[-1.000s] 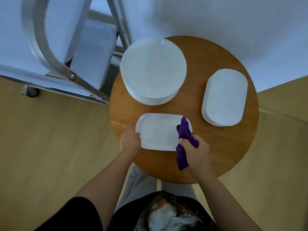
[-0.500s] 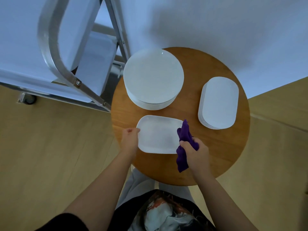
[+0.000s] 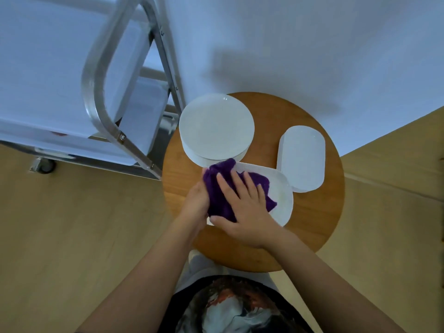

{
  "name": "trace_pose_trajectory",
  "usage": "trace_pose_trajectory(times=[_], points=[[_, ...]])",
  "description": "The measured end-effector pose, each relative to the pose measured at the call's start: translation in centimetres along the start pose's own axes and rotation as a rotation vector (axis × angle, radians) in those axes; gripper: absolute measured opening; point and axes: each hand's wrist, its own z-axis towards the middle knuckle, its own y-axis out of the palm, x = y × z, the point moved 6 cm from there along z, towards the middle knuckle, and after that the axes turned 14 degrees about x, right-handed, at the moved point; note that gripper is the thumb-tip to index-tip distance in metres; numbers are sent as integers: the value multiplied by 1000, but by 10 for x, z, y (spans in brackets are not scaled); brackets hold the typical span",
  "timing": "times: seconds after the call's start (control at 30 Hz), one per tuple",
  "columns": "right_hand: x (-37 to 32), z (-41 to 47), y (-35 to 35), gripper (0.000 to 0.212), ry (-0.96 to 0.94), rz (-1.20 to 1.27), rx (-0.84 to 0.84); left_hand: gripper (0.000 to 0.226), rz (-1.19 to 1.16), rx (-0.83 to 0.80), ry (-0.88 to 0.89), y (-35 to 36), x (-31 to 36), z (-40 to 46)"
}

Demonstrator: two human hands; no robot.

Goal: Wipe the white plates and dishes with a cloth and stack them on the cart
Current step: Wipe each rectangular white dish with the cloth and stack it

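A white rectangular dish (image 3: 282, 200) lies on the round wooden table (image 3: 312, 219), near its front. My right hand (image 3: 242, 207) presses a purple cloth (image 3: 222, 186) flat onto the dish with straight, spread fingers. My left hand (image 3: 195, 200) holds the dish's left edge, its fingers mostly hidden under the cloth. A stack of round white plates (image 3: 216, 129) stands at the table's back left. A stack of rounded rectangular dishes (image 3: 301, 159) stands at the right.
A metal cart (image 3: 101, 92) with white shelves stands to the left, touching the table's edge, one caster (image 3: 45, 165) showing on the wooden floor (image 3: 72, 236). A white wall runs behind the table.
My right hand moved from the dish's right edge onto its middle and spread the cloth flat over it. The dish is tilted and closer to the plate stacks.
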Motion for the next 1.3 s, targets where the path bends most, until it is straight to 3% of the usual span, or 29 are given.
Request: trace_pose_trajectory(times=[0.1,0.27,0.37,0.5,0.63,0.73,0.87,1.0,1.1,1.2,1.3], points=[[-17,12,-6,77,-134,4,-105,55,-54,2,15,-8,19,-15],[-43,28,-38,78,-385,-127,-24,45,-153,-43,35,-21,40,-41],[-54,34,-58,77,-484,-165,70,52,-207,-58,103,-30,57,-51],[-51,40,-82,75,-427,-206,162,53,-194,-8,242,-45,73,-62],[-44,41,-107,75,-348,-271,267,56,-251,47,211,-57,75,-68],[-24,39,-122,81,-211,-207,305,53,-283,112,186,-69,72,-69],[5,32,-128,85,141,66,386,44,-366,157,164,-77,76,-73],[14,12,-116,85,475,310,614,40,-434,200,121,-70,77,-78],[18,-4,-95,82,743,608,768,49,-464,230,145,-60,78,-83],[21,-14,-85,76,911,876,869,52,-430,191,149,-44,73,-88],[28,-14,-103,71,907,893,830,53,-314,-13,147,-35,81,-92]])
